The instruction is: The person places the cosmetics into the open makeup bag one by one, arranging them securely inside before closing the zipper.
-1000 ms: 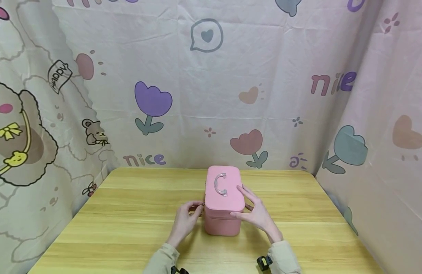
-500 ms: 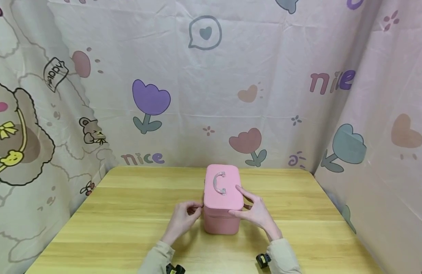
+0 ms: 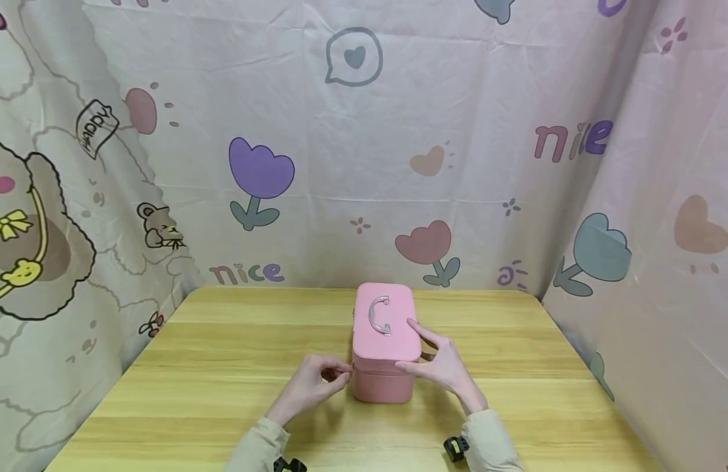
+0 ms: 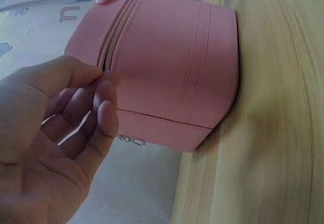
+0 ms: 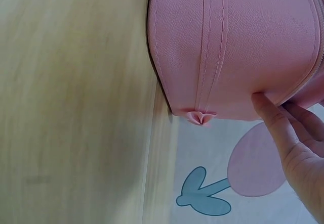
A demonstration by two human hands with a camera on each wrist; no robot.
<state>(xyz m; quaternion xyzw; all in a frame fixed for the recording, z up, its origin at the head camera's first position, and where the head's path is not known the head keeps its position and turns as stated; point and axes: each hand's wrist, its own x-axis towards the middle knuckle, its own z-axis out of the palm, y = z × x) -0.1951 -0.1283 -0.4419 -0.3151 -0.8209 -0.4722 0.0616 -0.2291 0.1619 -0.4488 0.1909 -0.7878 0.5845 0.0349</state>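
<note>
A pink vanity case (image 3: 383,387) with a silver carry handle (image 3: 378,316) on its lid stands upright on the table. At its left side, near the front corner, my left hand (image 3: 309,385) pinches the zipper pull between thumb and forefinger; the fingertips hide the pull. Along the lid seam runs the zipper (image 4: 117,29), its teeth visible in the left wrist view. My right hand (image 3: 443,368) rests against the right front corner of the lid, thumb on the near face and fingers extended along the right side. One fingertip (image 5: 259,98) touches the case's side in the right wrist view.
The case rests on a wood-grain table (image 3: 222,367). A printed cloth curtain (image 3: 352,164) hangs behind the table and at both sides. A small metal ring-shaped fitting (image 4: 132,140) hangs at the case's side; a pink bow-like tab (image 5: 201,118) shows low on another side.
My left hand has slid toward me along the case's left side to the front corner, still pinching. The right hand stays in place on the lid, and the case has not visibly moved.
</note>
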